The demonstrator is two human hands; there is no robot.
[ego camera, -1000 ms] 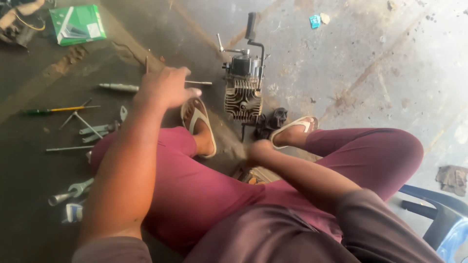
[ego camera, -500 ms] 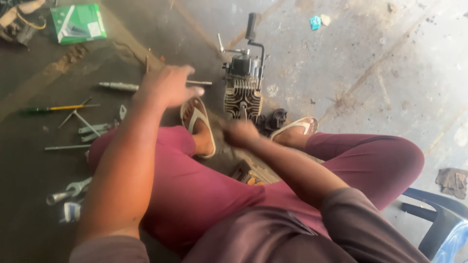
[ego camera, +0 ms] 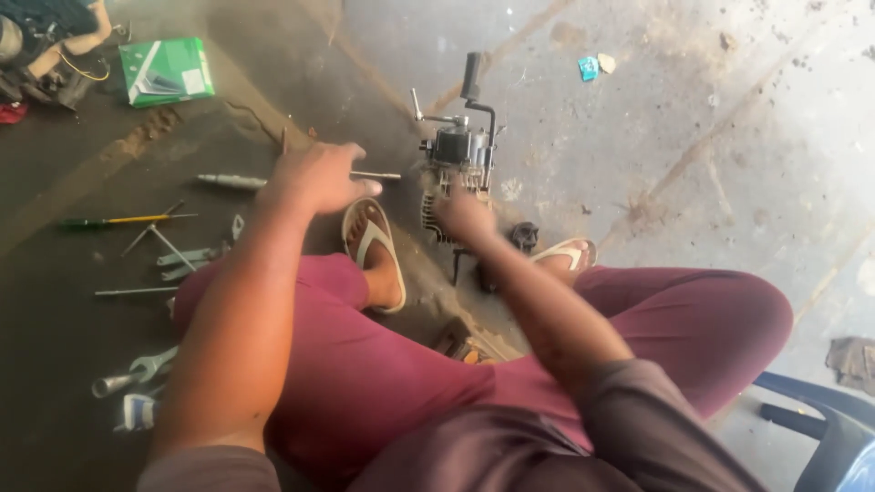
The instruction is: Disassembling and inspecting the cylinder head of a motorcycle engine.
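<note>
Finned metal engine (ego camera: 456, 169) meets the blurred right hand (ego camera: 465, 217), finger grip unclear; left hand (ego camera: 314, 178) hovers, fingers loosely spread.

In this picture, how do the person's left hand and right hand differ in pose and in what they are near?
The left hand hovers open, fingers spread, above the tools on the floor, near a thin metal rod; the right hand reaches to the small engine and appears to touch its finned cylinder. The left hand looks sharp, while the right hand is blurred. Both are bare and stretched forward over the person's knees.
</note>
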